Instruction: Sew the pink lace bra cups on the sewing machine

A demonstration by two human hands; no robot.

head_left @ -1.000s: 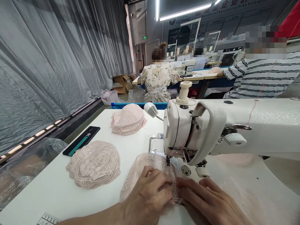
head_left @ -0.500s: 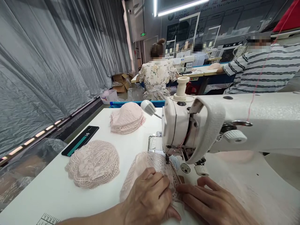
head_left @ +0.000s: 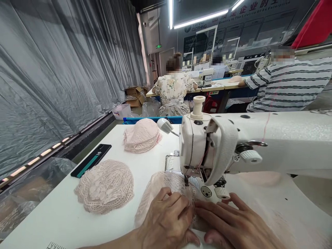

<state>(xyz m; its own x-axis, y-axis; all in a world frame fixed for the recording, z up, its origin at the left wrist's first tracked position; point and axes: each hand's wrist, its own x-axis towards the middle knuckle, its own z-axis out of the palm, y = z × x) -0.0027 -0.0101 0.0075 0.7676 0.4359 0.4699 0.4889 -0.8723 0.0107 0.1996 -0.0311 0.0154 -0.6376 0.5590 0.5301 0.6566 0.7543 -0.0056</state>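
A pale pink lace piece (head_left: 153,186) lies under the needle and presser foot (head_left: 186,180) of a white sewing machine (head_left: 197,148). My left hand (head_left: 168,218) is on its near side, fingers bent and closed on the lace, thumb low toward the right. Just to the right, my right hand (head_left: 230,221) lies nearly flat, with fingers stretched out and their tips at the lace's right edge. Its thumb is apart from the fingers. The fabric beneath both hands is mostly hidden.
A stack of lace pieces (head_left: 106,186) lies at left, beside a dark phone-like object (head_left: 91,160). Pink moulded cups (head_left: 142,136) are piled farther back. Sheer pale fabric (head_left: 269,197) spreads at right. Co-workers (head_left: 173,90) sit at tables ahead.
The view has tilted slightly upward, so everything sits lower. My right thumb now shows apart from its fingers. Both hands stay at the lace by the needle.
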